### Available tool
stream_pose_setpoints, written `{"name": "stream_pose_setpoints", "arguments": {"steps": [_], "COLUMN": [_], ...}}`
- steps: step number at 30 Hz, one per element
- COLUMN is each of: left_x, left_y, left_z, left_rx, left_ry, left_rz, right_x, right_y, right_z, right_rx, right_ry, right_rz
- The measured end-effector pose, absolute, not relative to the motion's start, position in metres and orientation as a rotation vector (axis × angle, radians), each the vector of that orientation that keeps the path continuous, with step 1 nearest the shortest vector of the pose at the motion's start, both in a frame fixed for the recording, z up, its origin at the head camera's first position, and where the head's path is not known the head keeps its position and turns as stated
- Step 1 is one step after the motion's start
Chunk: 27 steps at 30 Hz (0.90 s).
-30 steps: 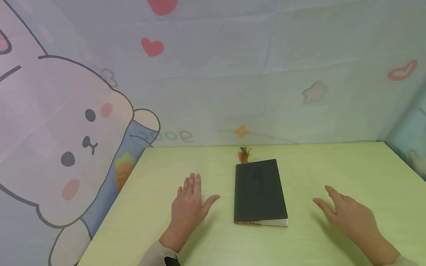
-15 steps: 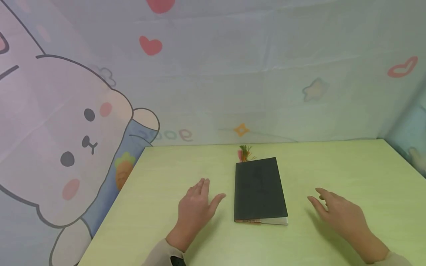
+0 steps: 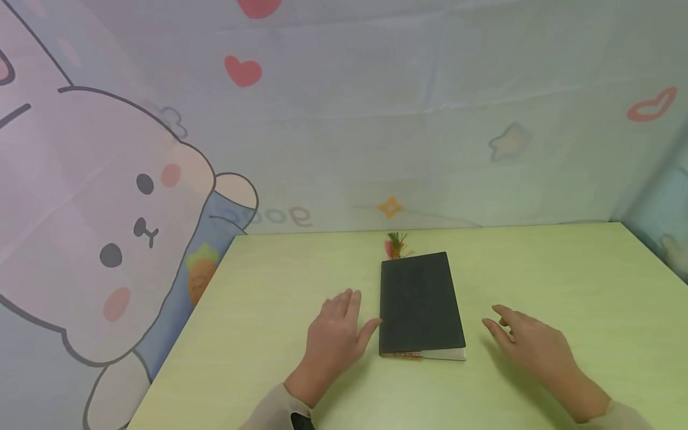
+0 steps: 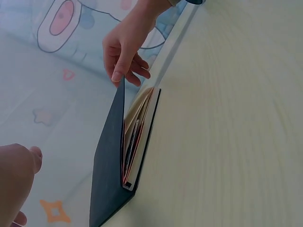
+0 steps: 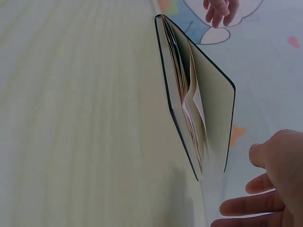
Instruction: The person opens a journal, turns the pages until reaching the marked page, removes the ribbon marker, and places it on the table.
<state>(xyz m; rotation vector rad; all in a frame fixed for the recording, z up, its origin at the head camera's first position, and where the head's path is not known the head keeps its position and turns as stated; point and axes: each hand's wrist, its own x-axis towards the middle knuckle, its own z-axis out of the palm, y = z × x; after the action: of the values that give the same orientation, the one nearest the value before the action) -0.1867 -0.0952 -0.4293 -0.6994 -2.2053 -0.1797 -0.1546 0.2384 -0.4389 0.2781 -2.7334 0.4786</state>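
A black-covered notebook [image 3: 420, 303] lies on the table, its front cover standing partly raised. Cream pages [image 5: 189, 109] and loose inserts show inside it in the right wrist view. Green, orange and pink tassels [image 3: 395, 246] stick out from its far end. Just left of the notebook is my left hand [image 3: 333, 340], fingers extended and thumb spread to the spine edge; whether the thumb touches it I cannot tell. My right hand [image 3: 537, 349] hovers to the right, apart from the notebook, with fingers loosely bent and nothing held.
The pale yellow-green table [image 3: 269, 280] reaches back to a cloth backdrop [image 3: 344, 137] printed with hearts, a star and a large rabbit. A dark band [image 3: 302, 421] shows at my left cuff.
Both hands have moved inward toward the notebook, the left one rightward and the right one leftward. The notebook stays in place on the table.
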Motion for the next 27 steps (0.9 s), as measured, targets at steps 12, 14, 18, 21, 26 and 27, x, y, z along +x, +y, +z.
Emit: {"name": "stream_pose_setpoints", "arguments": {"steps": [12,14,18,21,26,27], "left_x": [-0.179,-0.179,-0.178,-0.178,-0.176,-0.176], "left_y": [-0.072,-0.07,-0.066,-0.063,-0.058,-0.057], "left_z": [-0.429,-0.432,-0.437,-0.44,-0.442,-0.442], "left_rx": [-0.812,-0.836,-0.896,-0.942,-0.984,-0.986], "left_ry": [-2.56,-2.551,-2.493,-2.45,-2.417,-2.416], "left_rz": [0.046,0.043,0.047,0.06,0.053,0.04], "right_x": [-0.154,-0.154,-0.155,-0.156,-0.156,-0.156], "right_y": [0.224,0.222,0.219,0.216,0.212,0.212], "right_z": [-0.441,-0.442,-0.443,-0.446,-0.448,-0.448], "right_rx": [0.344,0.366,0.403,0.428,0.477,0.483], "right_ry": [-2.746,-2.736,-2.72,-2.697,-2.644,-2.637], "right_rz": [0.529,0.523,0.525,0.518,0.484,0.482]}}
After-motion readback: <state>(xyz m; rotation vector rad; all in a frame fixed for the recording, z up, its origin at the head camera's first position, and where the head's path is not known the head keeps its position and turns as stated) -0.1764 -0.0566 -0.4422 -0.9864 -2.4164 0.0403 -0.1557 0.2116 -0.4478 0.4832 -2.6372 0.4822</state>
